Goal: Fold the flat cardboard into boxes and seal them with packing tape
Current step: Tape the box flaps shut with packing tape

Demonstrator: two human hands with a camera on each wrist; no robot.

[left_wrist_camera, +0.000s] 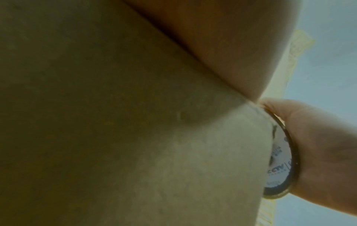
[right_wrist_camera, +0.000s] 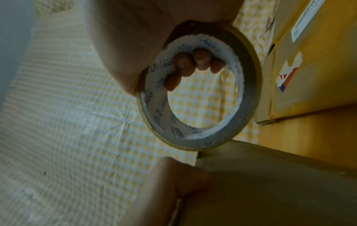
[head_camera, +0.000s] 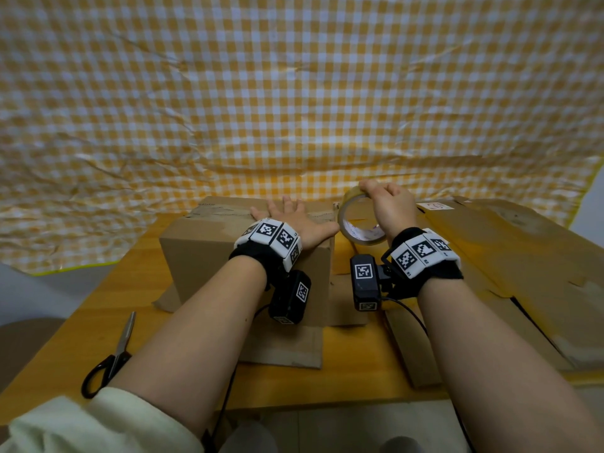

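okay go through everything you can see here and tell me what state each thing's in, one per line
Box: folded up, top flaps closed.
Left hand: flat on the box top.
Right hand: grips the tape roll.
Tape roll: upright beside the box.
Scissors: closed, lying on the table.
Flat cardboard: unfolded.

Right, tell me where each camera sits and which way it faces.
Head: looks down and forward at the table; shows both forearms, left hand flat on the box, right hand gripping the tape roll.
Left wrist: pressed close against the box, facing right; shows the right hand.
Right wrist: looks along the palm through the roll; shows fingertips inside it.
Shared: all three show the roll and box.
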